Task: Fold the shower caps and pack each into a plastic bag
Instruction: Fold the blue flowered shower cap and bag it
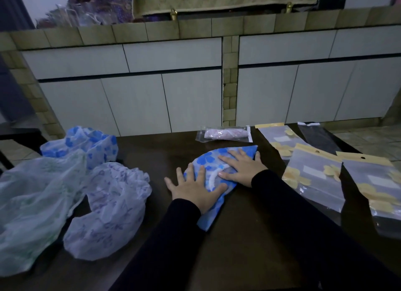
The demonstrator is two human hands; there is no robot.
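Observation:
A blue flowered shower cap (pixel 211 159), folded into a wedge, lies flat on the dark table (pixel 249 236) in the middle. My left hand (pixel 195 187) presses flat on its near left part, fingers spread. My right hand (pixel 242 165) lies flat on its right part, fingers spread toward the left. Neither hand grips anything. Unfolded caps lie at the left: a purple-patterned one (pixel 110 210), a pale green one (pixel 32 203) and another blue flowered one (pixel 86 145). Plastic bags with yellow flowers (pixel 314 173) lie at the right.
A packed bag holding a pinkish folded cap (pixel 224 134) lies at the table's far edge. A dark bag (pixel 319 136) lies at the far right. White cabinet doors (pixel 134 99) under a tiled counter stand behind the table.

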